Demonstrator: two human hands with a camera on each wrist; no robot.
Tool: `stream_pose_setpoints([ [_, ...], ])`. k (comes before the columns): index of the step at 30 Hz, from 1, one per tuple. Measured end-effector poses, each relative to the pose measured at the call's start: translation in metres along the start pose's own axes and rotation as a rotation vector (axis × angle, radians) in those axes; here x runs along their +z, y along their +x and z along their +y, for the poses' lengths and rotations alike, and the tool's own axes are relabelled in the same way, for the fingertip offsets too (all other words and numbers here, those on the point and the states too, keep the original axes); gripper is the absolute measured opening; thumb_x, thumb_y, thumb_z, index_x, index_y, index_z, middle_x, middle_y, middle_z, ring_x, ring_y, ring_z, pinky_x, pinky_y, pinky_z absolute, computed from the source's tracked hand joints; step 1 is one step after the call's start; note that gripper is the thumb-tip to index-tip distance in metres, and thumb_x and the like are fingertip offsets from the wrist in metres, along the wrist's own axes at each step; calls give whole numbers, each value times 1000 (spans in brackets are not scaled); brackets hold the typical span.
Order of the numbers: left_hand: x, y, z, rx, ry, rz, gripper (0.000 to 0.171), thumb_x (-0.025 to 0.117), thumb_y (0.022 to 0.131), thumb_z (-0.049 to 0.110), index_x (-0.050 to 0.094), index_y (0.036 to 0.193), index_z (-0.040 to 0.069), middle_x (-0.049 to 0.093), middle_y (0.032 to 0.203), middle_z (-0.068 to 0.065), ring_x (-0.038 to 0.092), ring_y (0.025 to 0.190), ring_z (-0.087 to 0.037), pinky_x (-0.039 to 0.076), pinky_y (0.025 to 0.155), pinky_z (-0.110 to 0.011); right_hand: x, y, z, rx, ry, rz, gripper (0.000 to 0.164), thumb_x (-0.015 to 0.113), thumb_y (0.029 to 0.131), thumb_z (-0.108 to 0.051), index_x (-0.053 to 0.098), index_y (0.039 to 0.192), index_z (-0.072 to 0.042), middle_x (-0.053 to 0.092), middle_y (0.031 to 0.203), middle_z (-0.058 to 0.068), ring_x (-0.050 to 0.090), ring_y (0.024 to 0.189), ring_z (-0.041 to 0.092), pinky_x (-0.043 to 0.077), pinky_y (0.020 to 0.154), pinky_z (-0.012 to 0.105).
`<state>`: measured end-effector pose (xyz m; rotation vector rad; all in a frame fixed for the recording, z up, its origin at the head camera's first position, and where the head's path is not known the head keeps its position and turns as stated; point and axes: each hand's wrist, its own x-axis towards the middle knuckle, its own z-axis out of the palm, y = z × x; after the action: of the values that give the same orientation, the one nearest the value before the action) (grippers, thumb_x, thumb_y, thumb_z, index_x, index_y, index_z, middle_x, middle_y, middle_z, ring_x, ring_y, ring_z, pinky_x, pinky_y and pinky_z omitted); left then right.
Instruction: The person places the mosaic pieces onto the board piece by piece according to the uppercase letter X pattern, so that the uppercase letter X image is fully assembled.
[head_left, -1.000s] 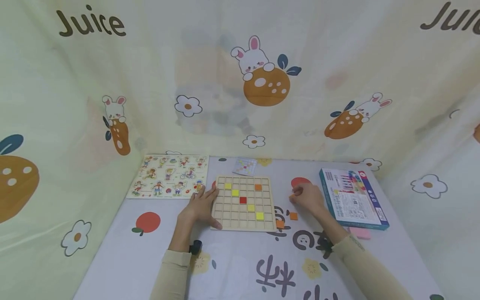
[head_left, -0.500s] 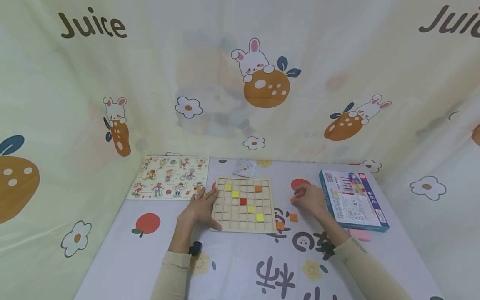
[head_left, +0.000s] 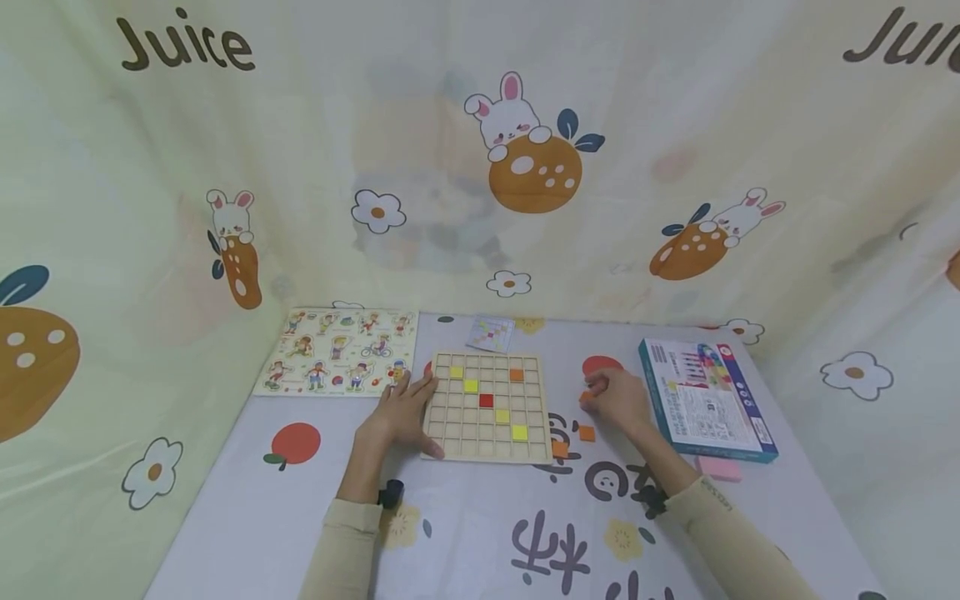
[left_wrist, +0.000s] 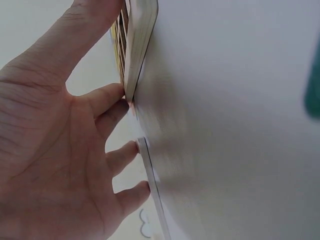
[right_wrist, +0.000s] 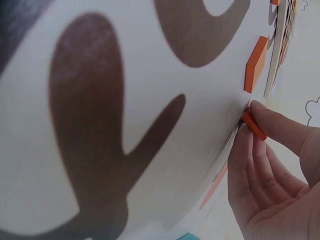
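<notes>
A wooden grid board [head_left: 459,433] lies mid-table, bearing several yellow tiles, a red tile [head_left: 487,401] and an orange tile [head_left: 517,375] in its squares. My left hand [head_left: 399,418] rests at the board's left edge, thumb at the near corner and fingers spread; in the left wrist view two of its fingertips touch the thin picture board's edge. Right of the grid, my right hand [head_left: 621,400] pinches an orange tile [right_wrist: 254,126] between thumb and fingers, close over the table. Two more orange tiles, one nearer [head_left: 587,433] and one beside the board [head_left: 560,450], lie on the cloth.
A picture board [head_left: 300,379] with cartoon children lies at the back left. Behind the grid is a small pattern card [head_left: 491,333]. A flat box [head_left: 708,400] lies right of my right hand, with a pink piece [head_left: 718,468] at its near edge. Printed curtains hang around the table.
My right hand has shifted only slightly, staying around the orange tile. The left hand and the board have stayed in place.
</notes>
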<state>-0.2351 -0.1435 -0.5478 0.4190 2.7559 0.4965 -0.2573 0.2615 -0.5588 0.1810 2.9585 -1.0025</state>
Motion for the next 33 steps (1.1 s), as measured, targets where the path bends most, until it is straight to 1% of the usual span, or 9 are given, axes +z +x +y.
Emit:
stream_pose_setpoints([
  [4,-2,-2,3,-4,-11,-2,139,97,56,59,26,167,15,18,174,-3,5,160,-40,7,128,-64,-1,0,0,-34,48,2,39,86,83,-11,73,120,-6,78,96,9,74,89,28,60,80,42],
  [7,-2,-3,3,-8,-14,-6,138,97,56,58,27,167,15,18,175,-3,5,160,-40,7,128,-63,-2,0,-4,-91,92,-2,36,84,87,-12,73,121,-5,80,99,9,76,97,30,60,90,48],
  [9,-2,-3,3,-11,-13,-8,138,97,56,58,27,167,15,18,175,-2,4,161,-39,7,128,-63,-1,1,-8,-123,118,-8,34,82,90,-12,73,122,-4,80,101,9,76,100,30,59,93,49],
  [13,-2,-2,3,-15,-17,-6,138,98,56,58,27,167,16,18,175,-1,4,161,-39,7,128,-63,2,4,-18,-153,158,-16,34,81,91,-12,73,123,-4,80,101,7,77,98,27,62,88,43],
  [17,0,0,1,-10,-15,-2,139,97,56,59,27,167,15,18,175,-3,4,161,-39,7,128,-64,5,6,-27,-133,191,-5,35,84,88,-13,74,121,-7,79,97,4,76,90,22,62,77,32],
  [20,1,1,0,-8,-6,-3,139,97,56,59,26,167,16,18,175,-3,4,161,-39,7,128,-64,9,8,-34,-119,212,-1,34,86,87,-14,75,119,-8,79,94,4,75,85,21,60,71,29],
  [25,3,1,0,-14,-7,-1,136,97,57,57,28,167,16,19,174,-1,5,161,-38,8,128,-63,16,12,-44,-122,246,-30,33,86,86,-14,75,117,-11,79,93,2,76,86,21,58,72,30],
  [29,2,0,1,-18,-2,3,135,97,58,57,28,167,17,20,174,-1,5,161,-38,8,128,-63,24,16,-52,-147,253,-47,34,87,85,-16,76,117,-12,80,92,-1,76,89,19,56,74,31],
  [33,0,-1,2,-14,1,5,136,97,57,58,28,166,16,19,174,-1,6,161,-39,9,128,-63,32,19,-59,-150,257,-54,35,88,85,-17,76,118,-13,79,90,-4,76,90,18,55,78,33],
])
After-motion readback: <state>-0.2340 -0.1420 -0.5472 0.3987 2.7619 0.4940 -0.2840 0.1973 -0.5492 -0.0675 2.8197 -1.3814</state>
